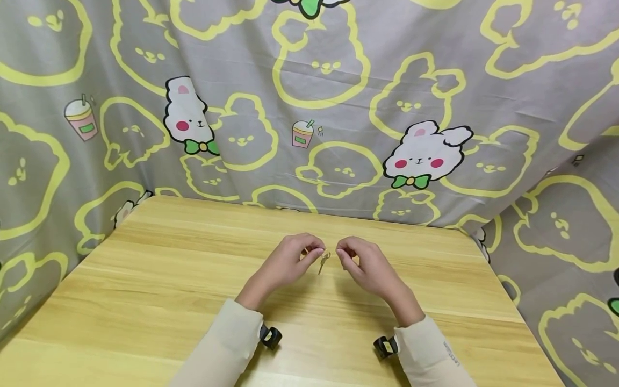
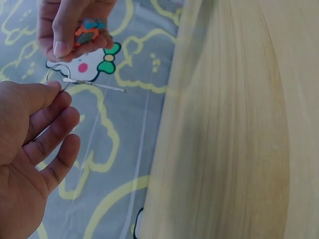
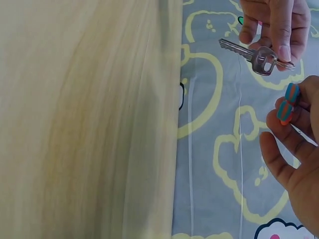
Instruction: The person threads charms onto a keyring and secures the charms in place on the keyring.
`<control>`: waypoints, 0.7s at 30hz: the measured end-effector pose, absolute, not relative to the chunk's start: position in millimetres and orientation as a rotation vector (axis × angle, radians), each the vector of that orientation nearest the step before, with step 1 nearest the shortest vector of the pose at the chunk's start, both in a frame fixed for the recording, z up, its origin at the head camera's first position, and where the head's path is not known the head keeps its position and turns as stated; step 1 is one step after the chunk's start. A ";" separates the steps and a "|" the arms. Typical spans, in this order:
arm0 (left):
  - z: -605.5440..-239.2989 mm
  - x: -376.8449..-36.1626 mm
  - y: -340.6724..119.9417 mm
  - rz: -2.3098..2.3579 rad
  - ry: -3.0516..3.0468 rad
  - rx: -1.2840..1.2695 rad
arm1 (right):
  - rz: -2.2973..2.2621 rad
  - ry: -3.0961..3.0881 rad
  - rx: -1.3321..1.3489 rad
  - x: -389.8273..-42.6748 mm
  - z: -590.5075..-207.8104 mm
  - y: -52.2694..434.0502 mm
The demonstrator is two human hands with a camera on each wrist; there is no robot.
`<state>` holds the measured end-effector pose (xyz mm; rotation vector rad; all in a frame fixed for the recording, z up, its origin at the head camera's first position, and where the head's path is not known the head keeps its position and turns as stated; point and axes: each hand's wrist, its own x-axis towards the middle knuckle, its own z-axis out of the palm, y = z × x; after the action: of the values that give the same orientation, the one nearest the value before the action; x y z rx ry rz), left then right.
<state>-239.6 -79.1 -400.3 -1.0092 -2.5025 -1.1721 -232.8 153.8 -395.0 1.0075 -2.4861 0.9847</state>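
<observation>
Thumb and forefinger of my left hand [image 1: 290, 260] pinch a thin metal key ring [image 2: 60, 65]. From this ring hangs a silvery key [image 3: 261, 59], its toothed blade pointing away from the fingers. My right hand [image 1: 369, 266] holds a small orange-and-blue charm [image 3: 285, 110] between thumb and curled fingers. The same charm shows partly covered by those fingers in the left wrist view. Both hands face each other above the table, with a narrow gap between their fingertips in the head view. In the left wrist view, the right fingertips are right at the ring's upper edge.
A wood-grain table [image 1: 159, 279] lies under both hands. Grey curtain cloth [image 1: 251, 177] with yellow outlines and white rabbit prints stands behind it and at both sides. Black wrist cameras [image 1: 271, 337] sit at the cuffs of the light sleeves [image 1: 217, 344].
</observation>
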 end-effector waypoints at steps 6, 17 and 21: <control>-398.1 -236.5 -79.2 -1.173 -2.503 -1.014 | 0.949 -2.451 1.019 -230.5 -394.9 152.5; -396.3 -233.3 -76.0 -1.138 -2.512 -1.040 | 0.917 -2.427 1.091 -227.1 -394.5 148.9; -396.2 -233.1 -75.5 -1.133 -2.507 -1.043 | 0.885 -2.432 1.098 -226.5 -393.8 147.5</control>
<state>-233.1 -75.5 -396.2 -1.0426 -2.5070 -1.1328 -226.5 147.5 -393.8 1.0978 -2.4322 0.8850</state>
